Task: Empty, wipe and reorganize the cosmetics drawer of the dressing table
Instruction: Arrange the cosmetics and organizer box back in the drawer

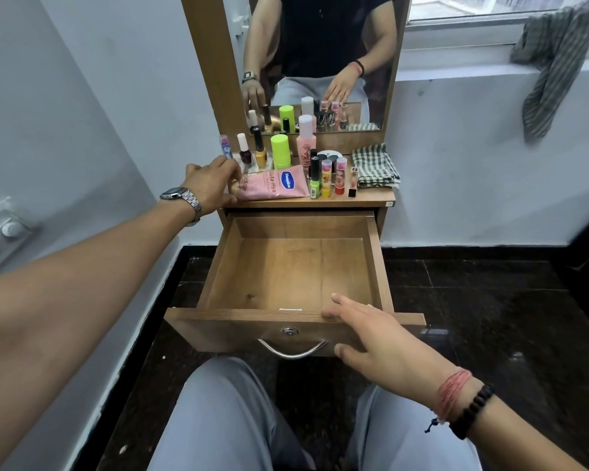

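The wooden drawer (pixel 218 263) is pulled out and holds nothing. My right hand (pixel 371 338) rests on its front panel, fingers straight over the top edge, thumb on the face near the metal handle (pixel 291 351). My left hand (pixel 211 181) is at the left end of the dressing table top (pixel 371 197), fingers curled at the end of a pink Vaseline tube (pixel 272 185) that lies flat. Behind it stand nail polish bottles (pixel 252 151), a green stick (pixel 280 150), a pink bottle (pixel 306 137) and several small lipsticks (pixel 330 178). A folded checked cloth (pixel 374 166) lies at the right.
A mirror (pixel 320 56) rises behind the table top and reflects my arms. Another checked cloth (pixel 558 62) hangs off the window sill at the right. A white wall stands close on the left. My knees (pixel 235 419) are under the drawer, above a dark tiled floor.
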